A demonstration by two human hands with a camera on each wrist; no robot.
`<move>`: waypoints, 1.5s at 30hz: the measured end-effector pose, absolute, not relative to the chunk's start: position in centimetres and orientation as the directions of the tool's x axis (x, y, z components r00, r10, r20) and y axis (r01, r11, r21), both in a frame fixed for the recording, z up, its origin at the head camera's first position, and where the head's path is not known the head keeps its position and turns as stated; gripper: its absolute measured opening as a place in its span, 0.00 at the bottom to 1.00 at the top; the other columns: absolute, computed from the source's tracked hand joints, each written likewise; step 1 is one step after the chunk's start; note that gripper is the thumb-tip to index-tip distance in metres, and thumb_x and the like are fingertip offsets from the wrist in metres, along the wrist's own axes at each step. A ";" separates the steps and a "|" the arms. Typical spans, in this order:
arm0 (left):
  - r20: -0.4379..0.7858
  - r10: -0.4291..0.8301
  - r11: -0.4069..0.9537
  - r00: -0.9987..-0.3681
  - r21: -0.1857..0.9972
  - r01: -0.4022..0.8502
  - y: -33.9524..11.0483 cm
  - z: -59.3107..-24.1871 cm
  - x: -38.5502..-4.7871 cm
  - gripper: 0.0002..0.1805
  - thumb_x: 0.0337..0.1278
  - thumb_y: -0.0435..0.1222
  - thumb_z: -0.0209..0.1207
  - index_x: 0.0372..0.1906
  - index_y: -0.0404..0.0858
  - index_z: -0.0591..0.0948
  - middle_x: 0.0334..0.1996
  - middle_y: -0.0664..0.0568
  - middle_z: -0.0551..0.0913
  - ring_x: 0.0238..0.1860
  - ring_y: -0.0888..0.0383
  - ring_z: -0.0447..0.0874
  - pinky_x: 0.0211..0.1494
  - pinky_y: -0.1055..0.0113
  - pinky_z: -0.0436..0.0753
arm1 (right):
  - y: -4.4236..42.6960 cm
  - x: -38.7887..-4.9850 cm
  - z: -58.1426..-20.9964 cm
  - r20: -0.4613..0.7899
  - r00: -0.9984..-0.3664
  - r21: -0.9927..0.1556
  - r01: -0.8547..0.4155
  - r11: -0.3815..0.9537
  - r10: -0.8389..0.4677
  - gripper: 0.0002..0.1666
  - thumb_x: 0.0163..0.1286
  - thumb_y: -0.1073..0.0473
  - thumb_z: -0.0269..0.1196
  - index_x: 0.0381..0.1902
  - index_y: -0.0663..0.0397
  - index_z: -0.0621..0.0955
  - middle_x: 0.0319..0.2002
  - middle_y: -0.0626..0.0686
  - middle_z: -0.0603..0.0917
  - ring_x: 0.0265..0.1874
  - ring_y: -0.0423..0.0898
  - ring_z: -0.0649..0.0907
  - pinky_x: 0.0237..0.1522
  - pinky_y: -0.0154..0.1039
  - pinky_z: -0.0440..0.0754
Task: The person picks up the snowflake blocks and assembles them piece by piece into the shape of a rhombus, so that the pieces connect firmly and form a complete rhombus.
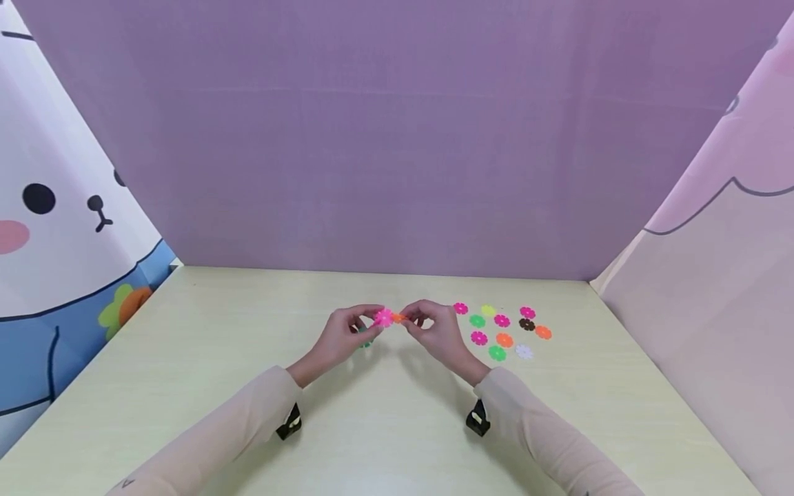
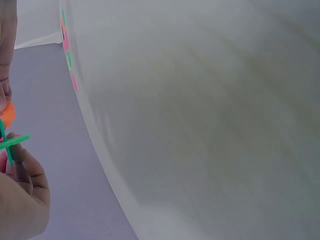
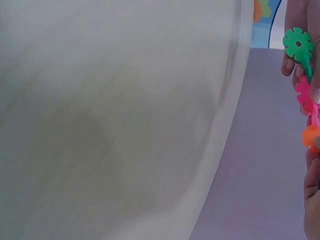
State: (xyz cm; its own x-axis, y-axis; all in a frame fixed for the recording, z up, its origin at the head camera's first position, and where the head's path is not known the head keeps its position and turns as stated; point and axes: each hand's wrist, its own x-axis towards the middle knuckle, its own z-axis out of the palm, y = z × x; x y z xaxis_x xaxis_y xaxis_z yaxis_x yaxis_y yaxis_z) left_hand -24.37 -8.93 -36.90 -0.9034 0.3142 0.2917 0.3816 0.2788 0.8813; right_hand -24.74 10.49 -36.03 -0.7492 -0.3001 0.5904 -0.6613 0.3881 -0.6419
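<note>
Over the middle of the table, the fingers and thumb of my left hand [image 1: 340,335] pinch a small chain of notched plastic snowflake discs. A pink snowflake disc [image 1: 384,317] shows at its fingertips, and green discs [image 3: 298,44] hang at the chain's left end. My right hand [image 1: 439,332] pinches an orange snowflake disc [image 3: 311,136] against the pink part of the chain. How deep the notches sit in each other is hidden by the fingers. In the left wrist view, two green discs [image 2: 19,140] cross each other beside the left fingers.
Right of the hands, several loose discs lie flat on the pale table [image 1: 384,441], among them a yellow disc [image 1: 488,311], a black disc [image 1: 526,324] and a white disc [image 1: 524,352]. A purple backdrop [image 1: 397,138] rises behind the table, with printed cloths at both sides.
</note>
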 end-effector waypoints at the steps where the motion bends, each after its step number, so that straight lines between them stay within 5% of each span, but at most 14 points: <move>1: 0.283 0.316 0.280 -0.906 0.884 0.374 -9.0 -36.9 -24.4 0.19 0.52 0.28 0.60 0.51 0.30 0.77 0.41 0.37 0.81 0.21 0.56 0.77 0.21 0.75 0.74 | 10.5 -24.7 -36.0 0.590 -0.749 -0.641 -0.661 0.390 -0.300 0.06 0.51 0.76 0.64 0.29 0.70 0.82 0.25 0.62 0.84 0.23 0.51 0.80 0.27 0.34 0.80; 26: 0.297 0.333 0.301 -0.895 0.866 0.399 -8.9 -36.5 -24.2 0.18 0.50 0.27 0.61 0.49 0.30 0.76 0.38 0.38 0.80 0.21 0.55 0.74 0.20 0.77 0.70 | 10.8 -27.1 -37.7 0.605 -0.711 -0.608 -0.704 0.368 -0.360 0.06 0.52 0.74 0.65 0.30 0.65 0.83 0.28 0.59 0.85 0.24 0.50 0.81 0.27 0.38 0.80; 34: 0.294 0.320 0.362 -0.901 0.840 0.403 -8.7 -36.4 -24.0 0.20 0.49 0.28 0.62 0.50 0.31 0.76 0.36 0.39 0.80 0.25 0.54 0.74 0.24 0.76 0.72 | 11.0 -28.0 -38.2 0.570 -0.721 -0.590 -0.692 0.415 -0.393 0.07 0.54 0.68 0.66 0.32 0.55 0.83 0.31 0.50 0.86 0.29 0.42 0.81 0.29 0.34 0.80; 41: 0.328 0.278 0.380 -0.903 0.826 0.417 -9.2 -39.2 -25.9 0.19 0.47 0.31 0.64 0.48 0.39 0.78 0.35 0.46 0.81 0.25 0.59 0.75 0.28 0.73 0.75 | 11.7 -28.3 -38.0 0.514 -0.748 -0.585 -0.664 0.465 -0.420 0.11 0.54 0.68 0.66 0.37 0.58 0.81 0.34 0.51 0.85 0.34 0.44 0.82 0.30 0.32 0.78; 45: 0.310 0.271 0.381 -0.911 0.834 0.398 -9.1 -37.6 -24.6 0.19 0.48 0.29 0.64 0.49 0.34 0.77 0.36 0.42 0.81 0.28 0.55 0.76 0.31 0.74 0.76 | 12.7 -28.9 -38.2 0.478 -0.774 -0.593 -0.633 0.498 -0.415 0.12 0.54 0.70 0.65 0.39 0.59 0.80 0.36 0.55 0.84 0.35 0.46 0.82 0.30 0.32 0.78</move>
State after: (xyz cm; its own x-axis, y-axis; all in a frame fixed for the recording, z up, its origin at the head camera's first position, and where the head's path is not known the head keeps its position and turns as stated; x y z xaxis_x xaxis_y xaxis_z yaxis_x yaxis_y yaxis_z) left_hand -24.59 -9.09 -37.63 -0.9111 0.2710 0.3105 0.3978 0.3813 0.8345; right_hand -28.88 12.67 -38.17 -0.7743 -0.4148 0.4780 -0.6328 0.4983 -0.5927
